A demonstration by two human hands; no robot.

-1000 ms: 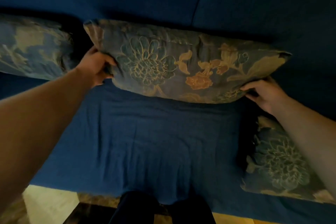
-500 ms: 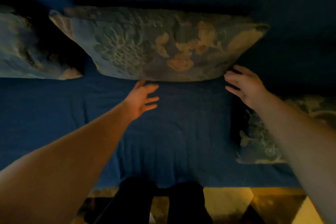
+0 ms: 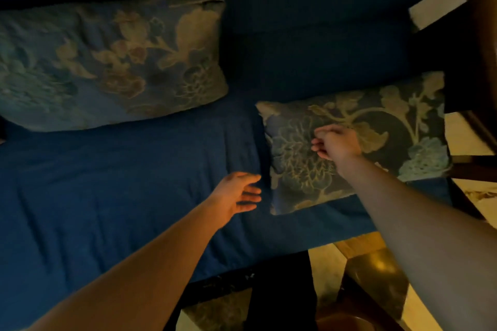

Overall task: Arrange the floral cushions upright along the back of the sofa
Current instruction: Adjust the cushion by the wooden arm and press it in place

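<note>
Two floral cushions on a blue sofa, with both hands over the seat.

One floral cushion [image 3: 107, 62] leans against the sofa back [image 3: 309, 21] at the left. The second cushion [image 3: 376, 148] lies flat on the seat [image 3: 121, 196] at the right end, well apart from the first. The right hand [image 3: 336, 145] is above the flat cushion's flower print, its fingers [image 3: 321, 133] curled together; whether they pinch the fabric cannot be told. The left hand [image 3: 238, 193] is over the bare seat just beside the flat cushion's left edge, fingers [image 3: 252, 191] apart and holding nothing.
</note>
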